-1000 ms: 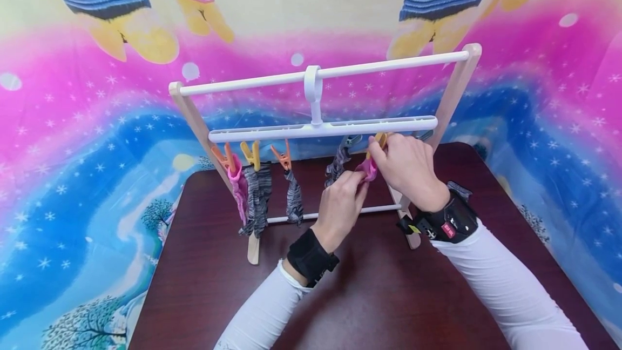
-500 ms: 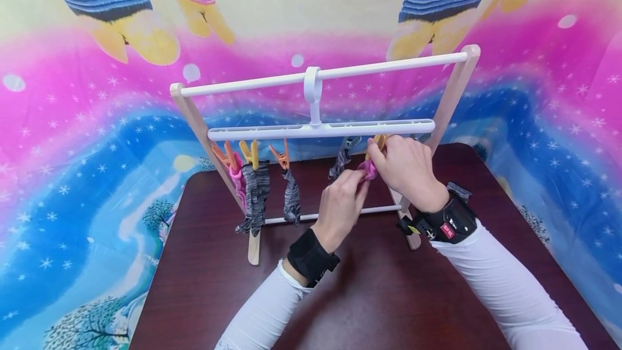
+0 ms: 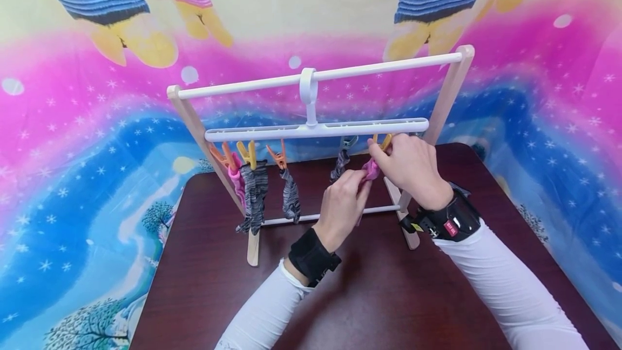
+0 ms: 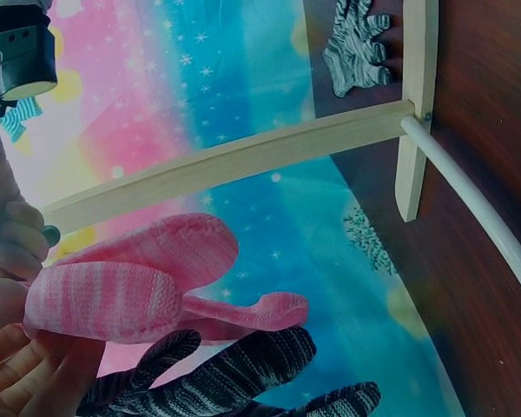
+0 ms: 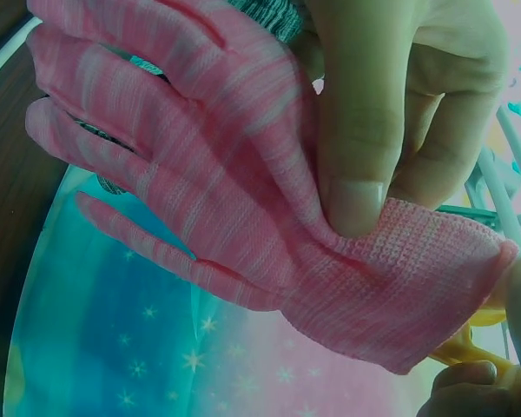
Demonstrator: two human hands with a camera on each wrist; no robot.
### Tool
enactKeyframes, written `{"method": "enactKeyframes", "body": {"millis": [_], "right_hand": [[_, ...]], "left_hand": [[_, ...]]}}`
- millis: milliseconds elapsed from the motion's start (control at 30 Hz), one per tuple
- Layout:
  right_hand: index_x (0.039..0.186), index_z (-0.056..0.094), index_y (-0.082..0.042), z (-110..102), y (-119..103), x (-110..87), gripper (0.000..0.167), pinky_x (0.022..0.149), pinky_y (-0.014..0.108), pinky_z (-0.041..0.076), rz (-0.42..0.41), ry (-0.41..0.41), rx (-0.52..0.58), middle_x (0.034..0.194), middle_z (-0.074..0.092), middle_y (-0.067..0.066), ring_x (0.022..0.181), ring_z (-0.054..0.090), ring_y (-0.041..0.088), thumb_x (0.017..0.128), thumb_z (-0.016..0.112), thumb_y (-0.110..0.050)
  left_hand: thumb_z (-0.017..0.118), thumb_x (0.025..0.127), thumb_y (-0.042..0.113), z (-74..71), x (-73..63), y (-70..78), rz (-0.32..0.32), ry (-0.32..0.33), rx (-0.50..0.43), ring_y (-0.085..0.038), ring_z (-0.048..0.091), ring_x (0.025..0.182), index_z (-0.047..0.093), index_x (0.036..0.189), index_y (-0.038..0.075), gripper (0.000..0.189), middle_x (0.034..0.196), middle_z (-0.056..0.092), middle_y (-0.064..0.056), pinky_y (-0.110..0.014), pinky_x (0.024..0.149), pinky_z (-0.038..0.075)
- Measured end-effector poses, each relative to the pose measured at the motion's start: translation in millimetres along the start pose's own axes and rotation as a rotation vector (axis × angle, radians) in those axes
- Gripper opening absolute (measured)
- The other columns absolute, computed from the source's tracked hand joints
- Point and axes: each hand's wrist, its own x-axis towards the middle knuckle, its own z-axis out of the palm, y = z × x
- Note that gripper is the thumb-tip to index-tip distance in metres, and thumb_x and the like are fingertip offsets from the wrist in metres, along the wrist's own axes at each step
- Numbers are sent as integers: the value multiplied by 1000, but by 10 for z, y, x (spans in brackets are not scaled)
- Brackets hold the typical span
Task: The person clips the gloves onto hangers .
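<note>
My left hand (image 3: 338,207) pinches a pink knitted glove (image 3: 372,169) near its cuff, below the right part of the white hanger bar (image 3: 318,130). In the right wrist view the left thumb presses on the pink glove (image 5: 217,182), and its fingers hang downward, away from the cuff. My right hand (image 3: 410,166) grips a yellow clothespin (image 3: 387,142) right at the glove's cuff; part of the clip is hidden by the fingers. Just left of the hands, a grey-black knitted glove (image 3: 339,165) hangs from a dark green clothespin (image 3: 348,143).
Toward the hanger's left end, a pink glove (image 3: 236,180) and a grey-black glove (image 3: 255,196) hang close together. Another grey-black glove (image 3: 290,193) dangles from an orange clothespin (image 3: 279,158). A wooden rack (image 3: 449,93) carries the hanger on the dark red table (image 3: 389,296).
The yellow clothespin's handles, close together before, now stand farther apart under my right hand. Hanger and rack sit slightly farther left in view. My left hand still holds the pink glove.
</note>
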Motion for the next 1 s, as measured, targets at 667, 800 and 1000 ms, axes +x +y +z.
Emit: {"method": "enactKeyframes", "body": {"millis": [667,800,1000], "right_hand": [[133,56,-9,62,33,-31,56,40,31,33,-35,80,52,62,50,9,50,45,20,97,59,-52],[136,55,-9,72,33,-41,57,40,31,33,-35,78,49,61,49,8,49,45,20,97,60,-51],[138,54,-10,79,28,-48,58,40,32,33,-27,69,53,63,52,8,50,47,21,97,59,-52]], "left_hand": [[67,98,20,10,13,33,-79,-27,-103,-13,71,83,69,117,7,23,99,75,-5,-23,76,58],[67,98,20,11,6,31,-94,-38,-125,-13,69,81,69,118,7,24,97,74,-5,-22,75,58],[67,98,19,14,-1,26,-91,-39,-124,-12,69,80,69,118,7,24,97,74,-5,-20,73,57]]}}
